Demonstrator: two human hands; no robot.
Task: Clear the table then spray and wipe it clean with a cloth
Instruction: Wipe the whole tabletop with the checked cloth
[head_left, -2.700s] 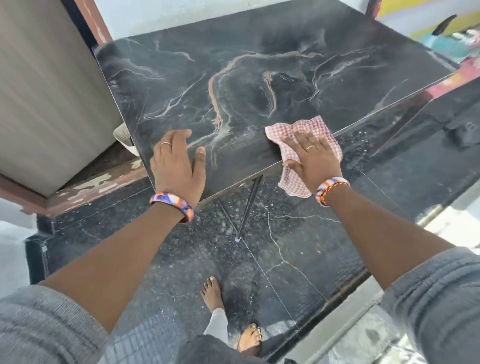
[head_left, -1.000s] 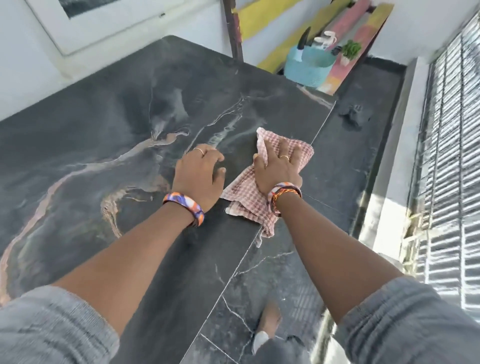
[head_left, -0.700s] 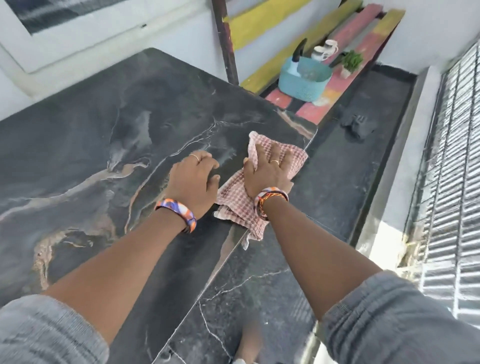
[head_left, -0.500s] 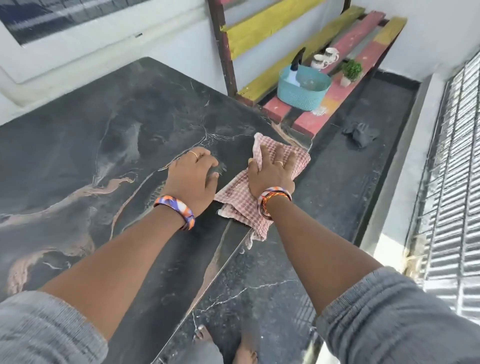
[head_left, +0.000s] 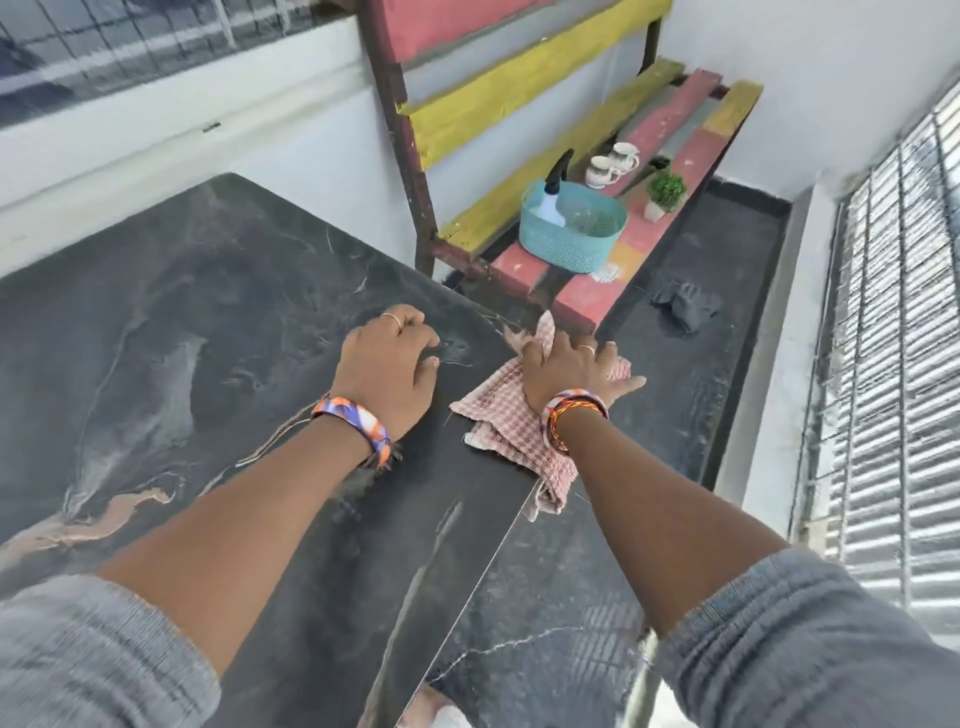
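Checked cloth (head_left: 511, 428): under my right hand (head_left: 569, 371), fingers spread flat, at table (head_left: 208, 338) far-right corner; left hand (head_left: 389, 371) rests curled, empty.

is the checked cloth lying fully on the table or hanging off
Partly hanging off: the cloth droops over the table edge, under the right hand.

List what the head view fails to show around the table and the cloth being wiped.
- Table: near and left parts cut off by the frame and both arms.
- Cloth: middle hidden under the right hand.
- Spray bottle: lower body hidden inside the basket.
- Left hand: fingertips curled under, grip unclear.
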